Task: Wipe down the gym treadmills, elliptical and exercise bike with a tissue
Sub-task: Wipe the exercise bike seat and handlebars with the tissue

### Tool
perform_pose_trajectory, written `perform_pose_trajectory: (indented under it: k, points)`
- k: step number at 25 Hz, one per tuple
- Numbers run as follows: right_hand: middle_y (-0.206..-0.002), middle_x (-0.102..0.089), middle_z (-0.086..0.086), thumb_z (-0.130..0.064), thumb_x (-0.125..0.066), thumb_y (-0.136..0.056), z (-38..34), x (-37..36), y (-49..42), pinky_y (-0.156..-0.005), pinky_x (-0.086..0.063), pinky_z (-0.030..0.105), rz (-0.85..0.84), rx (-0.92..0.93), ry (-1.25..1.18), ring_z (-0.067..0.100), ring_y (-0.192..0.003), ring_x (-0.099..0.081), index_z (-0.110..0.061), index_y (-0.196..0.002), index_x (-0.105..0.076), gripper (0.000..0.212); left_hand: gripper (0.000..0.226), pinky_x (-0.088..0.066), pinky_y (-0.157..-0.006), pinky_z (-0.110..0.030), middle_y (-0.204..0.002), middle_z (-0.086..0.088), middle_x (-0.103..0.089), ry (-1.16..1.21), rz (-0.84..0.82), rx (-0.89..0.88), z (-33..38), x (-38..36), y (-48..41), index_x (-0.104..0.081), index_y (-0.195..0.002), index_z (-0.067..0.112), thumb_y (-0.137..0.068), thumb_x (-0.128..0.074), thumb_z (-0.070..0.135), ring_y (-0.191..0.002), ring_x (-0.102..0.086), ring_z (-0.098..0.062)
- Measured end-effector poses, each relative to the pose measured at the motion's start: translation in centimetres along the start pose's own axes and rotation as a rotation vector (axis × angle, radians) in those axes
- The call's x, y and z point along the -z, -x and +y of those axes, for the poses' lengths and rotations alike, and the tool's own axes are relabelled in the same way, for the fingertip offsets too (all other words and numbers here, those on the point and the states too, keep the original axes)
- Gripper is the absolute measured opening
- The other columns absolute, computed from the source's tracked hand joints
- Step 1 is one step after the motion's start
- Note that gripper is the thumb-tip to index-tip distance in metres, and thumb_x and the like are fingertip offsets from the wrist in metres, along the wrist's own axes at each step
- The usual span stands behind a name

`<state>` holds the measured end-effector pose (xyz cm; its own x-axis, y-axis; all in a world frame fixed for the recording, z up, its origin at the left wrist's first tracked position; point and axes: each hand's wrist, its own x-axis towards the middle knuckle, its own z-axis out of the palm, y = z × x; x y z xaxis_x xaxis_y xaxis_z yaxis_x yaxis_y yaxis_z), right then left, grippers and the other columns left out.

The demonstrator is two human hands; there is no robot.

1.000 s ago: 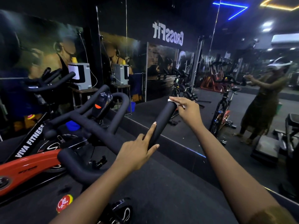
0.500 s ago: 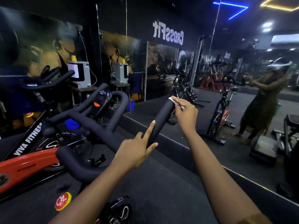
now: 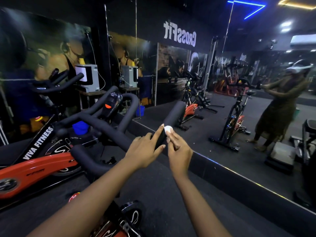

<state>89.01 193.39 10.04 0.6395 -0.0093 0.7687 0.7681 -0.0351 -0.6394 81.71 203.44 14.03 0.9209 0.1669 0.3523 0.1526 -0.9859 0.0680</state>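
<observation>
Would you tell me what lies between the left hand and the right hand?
In the head view, the black padded handlebar runs between the left hand and right hand, and the right hand holds a white tissue against it.

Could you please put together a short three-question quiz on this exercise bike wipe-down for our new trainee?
1. True or false: the left hand pinches the tissue.
2. Multiple choice: the tissue is pressed against A) a treadmill belt, B) the black handlebar, C) a dumbbell.
3. Short answer: what colour is the bike frame below the handlebar?

Key: 1. False; the right hand pinches it, while the left hand rests on the handlebar. 2. B. 3. Orange-red.
</observation>
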Motion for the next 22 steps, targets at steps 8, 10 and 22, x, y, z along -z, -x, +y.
perform_pose_trajectory:
  k: [8, 10, 22]
  points:
    - [-0.099, -0.072, 0.009, 0.007, -0.053, -0.066, -4.2, -5.3, -5.3, -0.090, -0.037, 0.009, -0.379, 0.375, 0.106, 0.018, -0.093, -0.066, -0.005, -0.092, -0.075, 0.036, 0.101, -0.010, -0.117, -0.042, -0.159, 0.001, -0.015, -0.099, 0.061, 0.321, -9.7, 2.4, 5.1, -0.008, -0.152, 0.032, -0.062, 0.011, 0.073, -0.146, -0.011, -0.018]
    - [-0.097, -0.072, 0.012, 0.011, -0.055, -0.067, -4.5, -8.8, -6.4, -0.087, -0.039, 0.014, -0.576, 0.449, 0.170, 0.025, -0.090, -0.069, -0.002, -0.090, -0.075, 0.034, 0.105, -0.005, -0.118, -0.041, -0.159, 0.001, -0.014, -0.100, 0.045, 0.406, -10.0, 2.4, 5.6, -0.008, -0.152, 0.030, -0.059, 0.015, 0.073, -0.147, -0.008, -0.017]
    - [-0.119, -0.064, 0.011, 0.001, -0.049, -0.083, -5.4, -12.6, -7.0, -0.094, -0.041, 0.030, -1.209, 0.782, 0.422, 0.026, -0.113, -0.057, -0.006, -0.115, -0.066, 0.037, 0.067, -0.005, -0.119, -0.036, -0.160, 0.006, -0.012, -0.068, 0.129, 0.423, -9.9, 2.2, 5.9, -0.005, -0.152, 0.028, -0.096, -0.028, 0.056, -0.147, -0.007, -0.014]
